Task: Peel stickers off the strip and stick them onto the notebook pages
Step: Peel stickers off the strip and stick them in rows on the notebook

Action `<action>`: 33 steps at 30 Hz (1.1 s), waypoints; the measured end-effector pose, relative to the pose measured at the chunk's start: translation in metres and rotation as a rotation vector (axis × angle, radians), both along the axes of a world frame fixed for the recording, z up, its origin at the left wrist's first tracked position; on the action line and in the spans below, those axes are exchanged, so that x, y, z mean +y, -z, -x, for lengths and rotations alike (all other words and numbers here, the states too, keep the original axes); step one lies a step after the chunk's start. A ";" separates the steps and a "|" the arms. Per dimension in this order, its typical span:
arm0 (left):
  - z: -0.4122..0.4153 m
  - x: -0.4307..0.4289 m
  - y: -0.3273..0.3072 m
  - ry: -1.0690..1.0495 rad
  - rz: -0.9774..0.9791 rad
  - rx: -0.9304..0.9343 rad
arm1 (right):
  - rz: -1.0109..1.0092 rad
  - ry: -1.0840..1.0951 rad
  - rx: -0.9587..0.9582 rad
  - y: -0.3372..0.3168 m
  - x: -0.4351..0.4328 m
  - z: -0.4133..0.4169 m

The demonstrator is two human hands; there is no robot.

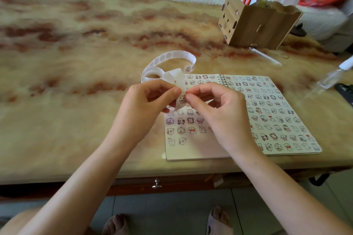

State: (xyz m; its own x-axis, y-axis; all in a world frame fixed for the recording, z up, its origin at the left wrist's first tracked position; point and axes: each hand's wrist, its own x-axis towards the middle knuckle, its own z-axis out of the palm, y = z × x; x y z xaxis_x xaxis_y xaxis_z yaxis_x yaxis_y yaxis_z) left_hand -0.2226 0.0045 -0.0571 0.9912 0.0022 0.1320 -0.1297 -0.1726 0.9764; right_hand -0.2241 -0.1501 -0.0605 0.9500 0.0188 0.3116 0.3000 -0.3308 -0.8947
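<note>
In mid-frame we see the left hand (147,101) gripping the white sticker strip (175,77), whose loose end coils towards the top of the frame over the tabletop (76,63). The right hand (214,108) pinches the strip's edge with thumb and forefinger, beside a cartoon sticker. Both hands are over the open notebook (277,112), its pages covered in sticker rows. A wooden pen holder (256,26) stands upper right.

white strip (172,59), marbled tan-red table (76,44)
</note>
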 end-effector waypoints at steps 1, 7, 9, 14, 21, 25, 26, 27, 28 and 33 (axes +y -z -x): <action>0.000 0.000 0.000 0.001 0.001 0.000 | -0.002 -0.005 0.000 0.000 0.000 0.000; 0.001 -0.002 -0.002 -0.002 0.020 0.017 | -0.001 -0.011 -0.037 0.002 0.000 0.000; 0.002 -0.002 -0.002 -0.006 0.026 0.031 | 0.034 -0.007 -0.076 0.003 0.001 0.000; 0.002 -0.002 -0.004 -0.014 0.043 0.067 | 0.170 0.021 -0.234 0.008 0.001 0.000; 0.003 -0.002 -0.004 -0.029 0.062 0.111 | 0.232 0.031 -0.326 0.012 0.000 0.001; 0.003 -0.003 -0.004 -0.044 0.069 0.138 | 0.262 0.030 -0.347 0.013 0.000 0.001; 0.003 -0.002 -0.004 -0.050 0.069 0.143 | 0.275 0.034 -0.350 0.013 0.000 0.001; 0.003 -0.002 -0.004 -0.054 0.070 0.150 | 0.285 0.040 -0.350 0.013 0.000 0.001; 0.003 -0.002 -0.004 -0.056 0.071 0.157 | 0.292 0.047 -0.350 0.013 0.000 0.000; 0.001 -0.002 -0.004 -0.033 0.084 0.187 | 0.291 0.052 -0.342 0.013 0.000 0.000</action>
State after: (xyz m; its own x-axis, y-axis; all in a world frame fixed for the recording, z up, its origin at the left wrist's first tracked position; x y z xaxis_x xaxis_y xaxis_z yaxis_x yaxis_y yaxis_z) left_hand -0.2240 0.0030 -0.0534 0.9977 0.0383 -0.0568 0.0600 -0.0907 0.9941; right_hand -0.2237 -0.1503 -0.0737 0.7954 0.1067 0.5966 0.5385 -0.5762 -0.6149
